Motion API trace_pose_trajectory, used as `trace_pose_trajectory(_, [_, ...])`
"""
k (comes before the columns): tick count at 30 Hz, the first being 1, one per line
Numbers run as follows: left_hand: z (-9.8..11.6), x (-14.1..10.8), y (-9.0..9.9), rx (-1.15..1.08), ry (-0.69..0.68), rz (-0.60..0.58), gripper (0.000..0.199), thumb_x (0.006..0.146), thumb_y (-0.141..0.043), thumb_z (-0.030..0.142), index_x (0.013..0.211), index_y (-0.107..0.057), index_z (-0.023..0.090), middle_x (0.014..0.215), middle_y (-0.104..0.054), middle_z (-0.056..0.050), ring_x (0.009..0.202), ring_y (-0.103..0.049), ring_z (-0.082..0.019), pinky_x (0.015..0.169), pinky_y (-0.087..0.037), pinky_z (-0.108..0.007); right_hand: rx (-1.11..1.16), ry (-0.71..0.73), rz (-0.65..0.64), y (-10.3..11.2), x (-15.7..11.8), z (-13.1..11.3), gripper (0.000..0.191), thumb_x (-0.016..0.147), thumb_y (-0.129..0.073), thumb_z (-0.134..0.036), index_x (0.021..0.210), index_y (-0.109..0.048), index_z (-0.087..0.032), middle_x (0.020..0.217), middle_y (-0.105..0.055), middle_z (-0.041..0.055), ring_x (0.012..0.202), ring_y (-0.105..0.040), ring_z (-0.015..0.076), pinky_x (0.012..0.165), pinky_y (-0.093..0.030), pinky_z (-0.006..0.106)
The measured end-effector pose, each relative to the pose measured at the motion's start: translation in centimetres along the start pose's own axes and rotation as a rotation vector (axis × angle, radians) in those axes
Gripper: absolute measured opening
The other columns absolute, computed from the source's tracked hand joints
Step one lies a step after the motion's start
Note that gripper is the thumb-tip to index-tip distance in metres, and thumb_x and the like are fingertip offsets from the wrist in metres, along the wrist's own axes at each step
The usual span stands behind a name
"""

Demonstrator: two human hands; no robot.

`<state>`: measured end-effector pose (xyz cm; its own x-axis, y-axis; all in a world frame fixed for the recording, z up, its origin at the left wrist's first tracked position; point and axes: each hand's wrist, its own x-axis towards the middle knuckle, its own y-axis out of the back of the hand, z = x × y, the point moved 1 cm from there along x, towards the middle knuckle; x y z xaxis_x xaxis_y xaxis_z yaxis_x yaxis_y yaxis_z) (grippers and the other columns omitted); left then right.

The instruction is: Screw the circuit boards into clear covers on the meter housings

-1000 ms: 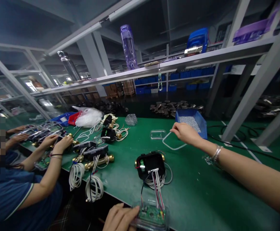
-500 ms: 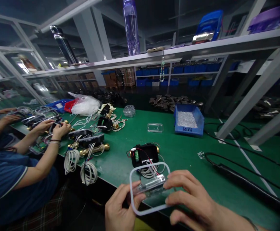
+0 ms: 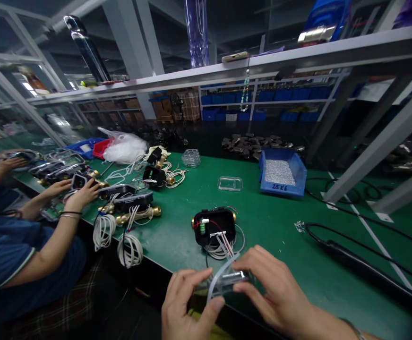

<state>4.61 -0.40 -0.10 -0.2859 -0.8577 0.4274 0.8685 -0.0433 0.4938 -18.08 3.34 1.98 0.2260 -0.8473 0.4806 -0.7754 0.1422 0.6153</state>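
Note:
A clear plastic cover [image 3: 227,282] is held between both hands near the bench's front edge. My left hand [image 3: 188,302] pinches its left side, along with a pale sealing ring [image 3: 221,274] that stands nearly edge-on. The fingers of my right hand [image 3: 277,288] are closed on the cover's right side. Just beyond the hands sits an open black housing [image 3: 216,227] with a green battery [image 3: 202,227], red wires and coiled white cable. Another clear cover [image 3: 230,183] lies flat farther back.
A blue bin of small screws [image 3: 280,174] stands at the back right. A black power tool [image 3: 362,264] with its cord lies at the right. Cabled brass-fitted meters [image 3: 135,208] are at the left, where other people's hands work. A shelf [image 3: 206,75] crosses above.
The sealing ring has turned from facing the camera to nearly edge-on against the cover. My right hand has closed in on the cover, and the view has shifted slightly.

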Motion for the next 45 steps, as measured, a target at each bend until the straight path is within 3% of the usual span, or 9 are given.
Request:
trace_pose_trajectory(3, [-0.2, -0.2, -0.5, 0.005, 0.042, 0.042, 0.016, 0.09, -0.073, 0.04, 0.099, -0.079, 0.028, 0.086, -0.069, -0.003, 0.079, -0.068, -0.017, 0.071, -0.057, -0.025, -0.024, 0.021, 0.026, -0.1, -0.6, 0.0, 0.018, 0.1, -0.06, -0.024, 0.117, -0.056, -0.021, 0.098, -0.066, 0.0052, 0.085, -0.057, 0.0193, 0.072, -0.046, 0.034])
trace_pose_trajectory(9, [-3.1, 0.0, -0.6, -0.123, 0.242, 0.118, 0.021, 0.093, -0.069, 0.039, 0.092, -0.077, 0.021, 0.09, -0.072, -0.005, 0.084, -0.069, -0.018, 0.077, -0.056, -0.023, -0.057, 0.021, 0.075, 0.6, -3.2, 1.2, 0.02, 0.1, -0.056, -0.023, 0.12, -0.055, -0.021, 0.098, -0.065, 0.0094, 0.088, -0.061, 0.0225, 0.073, -0.053, 0.037])
trace_pose_trajectory(15, [-6.2, 1.1, -0.4, -0.103, 0.221, 0.051, 0.02, 0.091, -0.071, 0.039, 0.095, -0.08, 0.023, 0.093, -0.075, -0.005, 0.086, -0.071, -0.019, 0.078, -0.058, -0.025, -0.147, 0.094, -0.224, 1.3, -5.5, 2.1, 0.023, 0.096, -0.059, -0.018, 0.118, -0.055, -0.024, 0.104, -0.069, 0.0078, 0.091, -0.064, 0.0222, 0.074, -0.058, 0.036])
trace_pose_trajectory(18, [-6.1, 1.8, -0.6, -0.08, 0.09, 0.047, 0.013, 0.091, -0.072, 0.034, 0.097, -0.081, 0.027, 0.093, -0.072, -0.003, 0.087, -0.07, -0.017, 0.079, -0.058, -0.025, -0.076, 0.042, -0.3, 1.8, -5.7, 2.2, 0.033, 0.095, -0.068, -0.036, 0.122, -0.052, -0.027, 0.108, -0.069, 0.0066, 0.095, -0.065, 0.0228, 0.08, -0.059, 0.038])
trace_pose_trajectory(23, [-4.9, 2.7, -1.0, -0.055, -0.065, 0.122, 0.009, 0.09, -0.074, 0.033, 0.095, -0.081, 0.032, 0.119, -0.066, -0.004, 0.107, -0.067, -0.019, 0.091, -0.059, -0.03, -0.037, -0.141, -0.077, 0.8, -3.7, 3.5, 0.046, 0.097, -0.064, -0.037, 0.137, -0.045, -0.024, 0.121, -0.062, 0.0112, 0.109, -0.06, 0.0244, 0.093, -0.055, 0.042])
trace_pose_trajectory(27, [-4.5, 3.5, -1.0, -0.106, -0.043, 0.088, 0.013, 0.092, -0.071, 0.027, 0.101, -0.079, 0.032, 0.126, -0.067, -0.002, 0.116, -0.066, -0.019, 0.1, -0.056, -0.032, 0.015, -0.215, -0.13, -0.5, -0.6, 4.9, 0.019, 0.099, -0.062, -0.03, 0.115, -0.06, -0.021, 0.115, -0.063, 0.0093, 0.108, -0.057, 0.0231, 0.091, -0.051, 0.041])
trace_pose_trajectory(35, [-4.6, 6.0, -1.8, -0.29, 0.37, -0.063, 0.025, 0.093, -0.068, 0.043, 0.099, -0.078, 0.02, 0.087, -0.076, -0.003, 0.079, -0.071, -0.016, 0.074, -0.057, -0.024, 0.286, -0.501, 0.09, -0.5, 3.5, 8.0, 0.016, 0.1, -0.061, -0.035, 0.102, -0.067, -0.02, 0.094, -0.068, 0.0018, 0.087, -0.063, 0.0161, 0.08, -0.048, 0.03])
trace_pose_trajectory(39, [-5.0, 8.0, -2.1, -0.349, 0.405, 0.064, 0.032, 0.085, -0.076, 0.047, 0.091, -0.079, 0.016, 0.088, -0.073, -0.006, 0.08, -0.067, -0.016, 0.07, -0.056, -0.023, 0.297, -0.514, 0.194, -0.7, 4.7, 8.7, 0.021, 0.096, -0.067, -0.039, 0.106, -0.07, -0.021, 0.092, -0.068, 0.0008, 0.084, -0.062, 0.0156, 0.079, -0.048, 0.029])
trace_pose_trajectory(45, [-5.5, 9.8, -2.7, -0.577, 0.594, 0.023, 0.042, 0.078, -0.083, 0.047, 0.102, -0.077, 0.013, 0.092, -0.077, -0.008, 0.075, -0.066, -0.014, 0.065, -0.055, -0.022, 0.236, -0.521, 0.324, -1.6, 6.5, 8.7, 0.021, 0.094, -0.069, -0.039, 0.106, -0.077, -0.024, 0.089, -0.07, 0.0015, 0.076, -0.059, 0.0153, 0.07, -0.045, 0.028])
